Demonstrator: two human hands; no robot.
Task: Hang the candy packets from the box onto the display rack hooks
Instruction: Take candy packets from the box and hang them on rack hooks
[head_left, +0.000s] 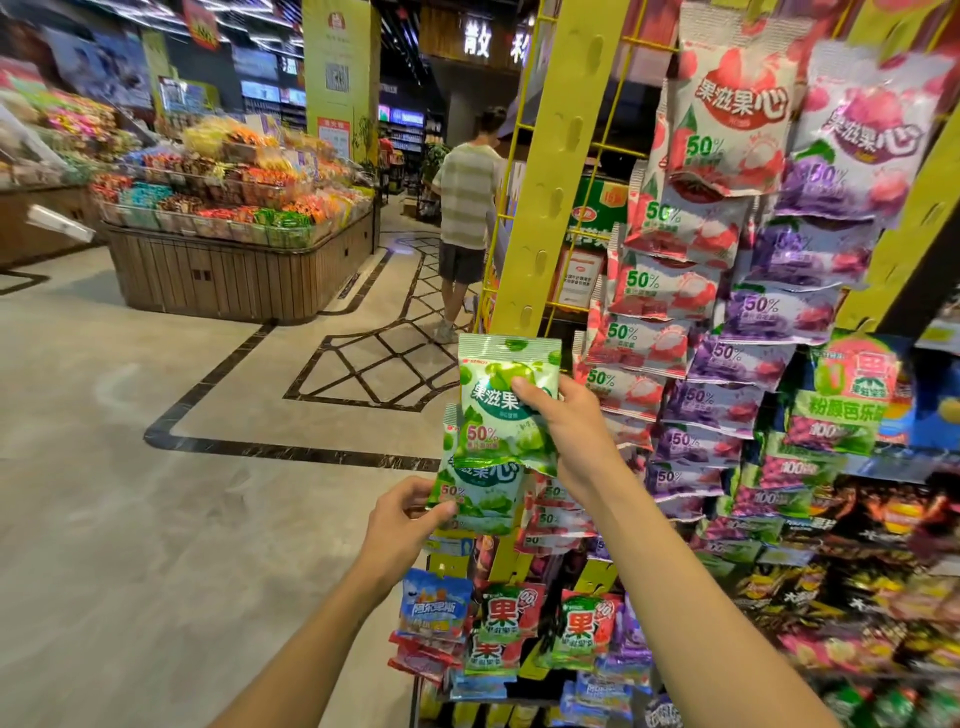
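Beside the yellow rack (558, 171), the left hand (402, 525) pinched the lower green packet (480, 496) by its bottom corner, while the right hand (569, 426) gripped the upper green packet (496, 389) at mid-height. Further right, red packets (654, 291) and purple packets (769, 312) hung in overlapping columns.

Rack hooks hidden behind hanging packets (727, 130); box unseen; right shelf snack bags (883, 597) blurred, cut by edge.

The yellow perforated display rack (558, 171) stands right, hung packets (727, 249) in columns on it; the wooden candy island (228, 275) sits far left, behind, a striped-shirted person (467, 208) between them.
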